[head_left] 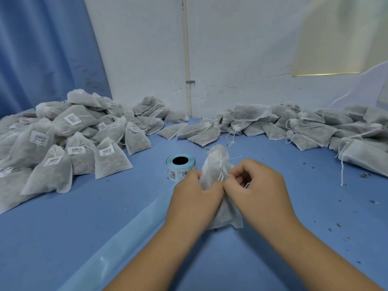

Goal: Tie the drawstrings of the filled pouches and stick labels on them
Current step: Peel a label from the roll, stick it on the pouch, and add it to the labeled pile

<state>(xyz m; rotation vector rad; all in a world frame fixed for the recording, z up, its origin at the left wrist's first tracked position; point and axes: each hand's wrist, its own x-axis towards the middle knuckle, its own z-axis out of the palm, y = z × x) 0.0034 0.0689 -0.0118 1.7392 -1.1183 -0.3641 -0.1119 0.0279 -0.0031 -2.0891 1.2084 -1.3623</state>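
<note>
Both hands (197, 192) (255, 183) curl together, pinching the pouch (217, 162) neck.

1. A blue curtain (42, 49) hangs at the left.
2. A white pipe (186, 49) runs up the cracked white wall (241, 59).
3. A pale yellow sheet (336, 38) covers the wall's upper right.
4. Dark crumbs (365, 175) dot the blue desk (84, 217).

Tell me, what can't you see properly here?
- Knot in the drawstring, head view: hidden where the left hand grips the pouch and the right hand pinches it.
- Print on the roll, head view: too small.
- The left pile, head view: cut off by the left edge.
</note>
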